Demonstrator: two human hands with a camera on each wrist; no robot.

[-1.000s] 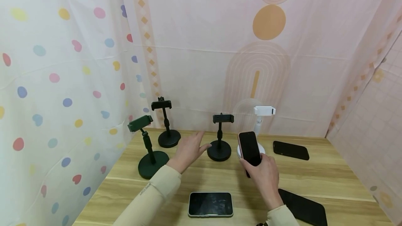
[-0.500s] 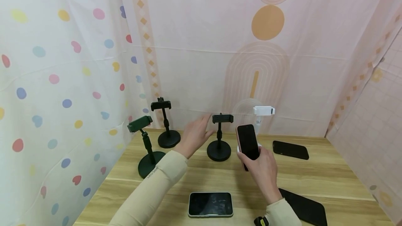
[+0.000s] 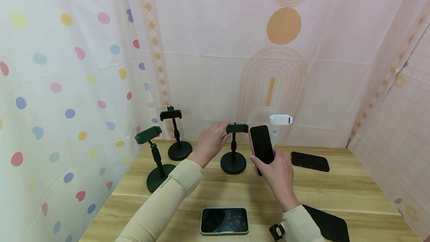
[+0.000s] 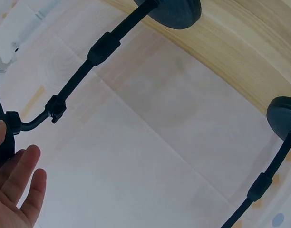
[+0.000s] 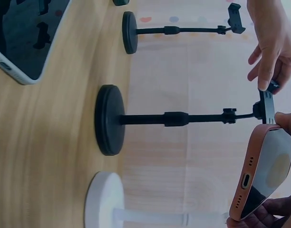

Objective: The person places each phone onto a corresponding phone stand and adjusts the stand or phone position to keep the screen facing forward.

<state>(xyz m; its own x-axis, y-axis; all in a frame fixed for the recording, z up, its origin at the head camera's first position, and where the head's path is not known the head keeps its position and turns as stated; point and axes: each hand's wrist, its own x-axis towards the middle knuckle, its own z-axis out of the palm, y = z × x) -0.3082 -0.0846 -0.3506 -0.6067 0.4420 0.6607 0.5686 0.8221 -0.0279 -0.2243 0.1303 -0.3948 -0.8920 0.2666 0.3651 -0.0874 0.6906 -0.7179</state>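
Observation:
My left hand (image 3: 210,143) grips the left end of the clamp on the middle black phone stand (image 3: 233,163). In the left wrist view the thumb lies on one side of the clamp (image 4: 4,137) and fingers lie on the other. My right hand (image 3: 280,176) holds a smartphone (image 3: 262,145) with a pink case upright, its dark screen facing me. The phone's bottom edge with the charging port shows in the right wrist view, close beside the clamp (image 5: 266,107). A white phone stand (image 3: 280,119) is partly hidden behind the phone.
To the left stand a dark green phone stand (image 3: 158,176) and another black phone stand (image 3: 180,150). A pale-edged phone (image 3: 224,221) lies in front. Black phones lie at the back right (image 3: 309,161) and front right (image 3: 327,222), the latter partly covered by my sleeve. Curtains border the wooden table (image 3: 362,193).
My left hand has moved up and right from beside the middle black stand and now holds its clamp. The right hand has raised the pink-cased phone and brought it left, nearer the clamp.

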